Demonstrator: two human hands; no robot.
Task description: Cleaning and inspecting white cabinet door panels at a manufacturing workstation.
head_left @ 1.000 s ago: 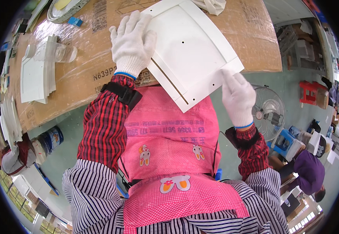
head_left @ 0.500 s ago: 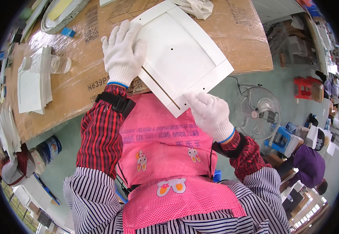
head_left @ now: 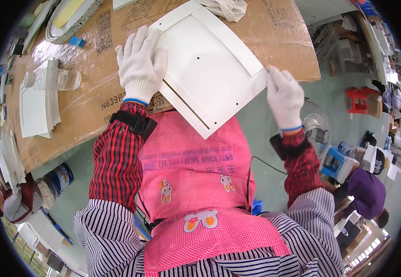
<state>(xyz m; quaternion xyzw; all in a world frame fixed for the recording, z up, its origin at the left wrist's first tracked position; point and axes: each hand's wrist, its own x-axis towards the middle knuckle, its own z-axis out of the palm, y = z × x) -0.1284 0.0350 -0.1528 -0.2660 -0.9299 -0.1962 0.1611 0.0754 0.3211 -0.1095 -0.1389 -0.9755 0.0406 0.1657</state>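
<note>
White panel: a framed, flat piece (head_left: 214,60) on the cardboard-covered table (head_left: 92,90), its near corner jutting past the edge above a pink apron (head_left: 186,159).
Panel risk: it might tip or slide off if the overhanging part were pressed down, or if the steadying palm lifted.
Panel direction: long axis slanting from upper left to lower right; a dark slot (head_left: 186,104) near the left edge runs roughly the same way.
Left glove: the left hand (head_left: 141,62) lies flat on the panel's left edge, fingers spread — pressing, perhaps, but gripping nothing.
Right glove: the right hand (head_left: 285,97) is at the right corner, fingers bunched — whether it touches or pinches anything, I cannot tell.
Farther left: stacked white pieces (head_left: 36,108).
</note>
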